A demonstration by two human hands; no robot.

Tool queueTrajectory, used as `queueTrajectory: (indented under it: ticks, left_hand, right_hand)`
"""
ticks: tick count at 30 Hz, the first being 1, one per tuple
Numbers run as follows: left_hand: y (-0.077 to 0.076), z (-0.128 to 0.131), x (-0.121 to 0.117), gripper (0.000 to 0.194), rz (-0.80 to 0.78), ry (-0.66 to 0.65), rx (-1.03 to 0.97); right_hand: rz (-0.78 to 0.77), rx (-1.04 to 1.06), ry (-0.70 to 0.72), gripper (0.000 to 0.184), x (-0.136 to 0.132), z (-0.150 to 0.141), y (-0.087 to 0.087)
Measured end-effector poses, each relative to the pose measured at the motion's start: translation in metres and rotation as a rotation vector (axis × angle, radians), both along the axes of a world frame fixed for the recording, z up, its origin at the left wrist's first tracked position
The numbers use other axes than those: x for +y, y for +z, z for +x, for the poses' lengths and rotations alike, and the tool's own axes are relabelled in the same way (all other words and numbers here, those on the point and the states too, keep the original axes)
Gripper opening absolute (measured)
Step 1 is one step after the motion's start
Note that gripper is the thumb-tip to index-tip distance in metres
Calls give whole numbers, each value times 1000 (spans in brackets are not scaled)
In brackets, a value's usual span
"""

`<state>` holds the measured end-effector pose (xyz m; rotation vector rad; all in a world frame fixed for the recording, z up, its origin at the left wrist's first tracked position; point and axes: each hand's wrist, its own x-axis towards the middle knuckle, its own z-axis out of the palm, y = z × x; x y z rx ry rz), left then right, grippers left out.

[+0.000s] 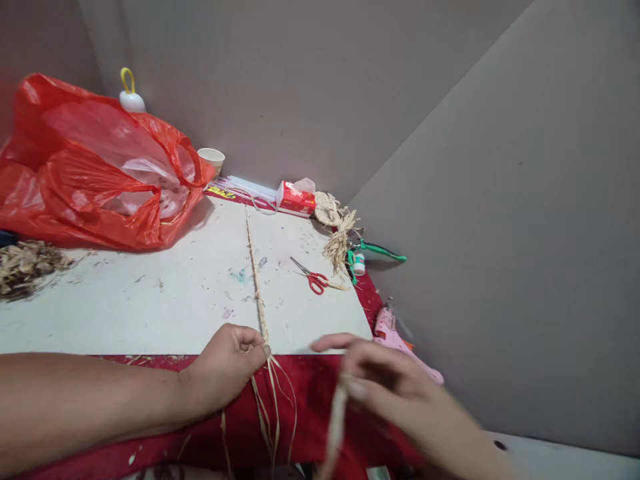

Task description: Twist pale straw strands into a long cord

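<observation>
A thin plaited straw braid point(257, 283) stretches across the white board toward the front edge. My left hand point(233, 360) pinches its near end between thumb and fingers, and several loose strands point(274, 407) fan out below over the red cloth. To the right, my right hand point(387, 380) is raised over the cloth, somewhat blurred. Between its thumb and fingers is a pale straw strand point(337, 417), hanging down; its index finger points out to the left. Red-handled scissors point(316, 283) lie on the board beyond my hands.
A red plastic bag point(95, 193) fills the back left, beside a heap of dry straw scraps point(30, 263). Along the back stand a paper cup point(211, 159) and a tissue pack point(296, 199). Green-handled pliers point(380, 251), a straw bundle point(341, 239) and a pink glue gun point(405, 347) line the right.
</observation>
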<state>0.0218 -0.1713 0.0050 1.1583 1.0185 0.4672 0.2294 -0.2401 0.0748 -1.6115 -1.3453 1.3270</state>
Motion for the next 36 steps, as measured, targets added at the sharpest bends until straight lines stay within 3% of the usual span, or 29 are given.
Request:
queueTrajectory:
  ticks: [3,7,10,14,16,20,22,25,28,31,36]
  left_hand:
    - [-3,0,0,21,23,-3,-17]
    - [-7,0,-1,21,58,7,-17]
    - [-7,0,-2,23,34,10,-27]
    - [-5,0,-1,24,11,11,-33]
    - [-4,0,-1,25,5,3,-43]
    - [-2,-2,-1,25,-20,-9,-56]
    - [1,-3,-1,25,-42,-19,-56]
    - [6,-5,-1,25,-102,-33,-70]
    - [11,-7,0,27,-166,-25,-95]
    - [11,-8,1,29,-191,-28,-124]
    - [8,-8,0,29,-209,-24,-121]
  right_hand:
    - [-158,101,116,16,16,-35,-18]
    - [-99,-74,129,11,23,-56,-34]
    - [-26,-151,114,12,25,-47,-31]
    - [26,-254,91,11,40,-7,-20]
    - [99,-334,26,11,50,16,-15]
    - [421,-625,-409,11,56,38,-6]
    - [445,-467,-474,15,47,32,-2]
    - [282,-9,-356,19,28,14,-2]
    - [117,190,-245,22,17,4,-10]
    - [120,156,-295,22,21,13,-22]
    - [331,-139,-628,23,30,32,-32]
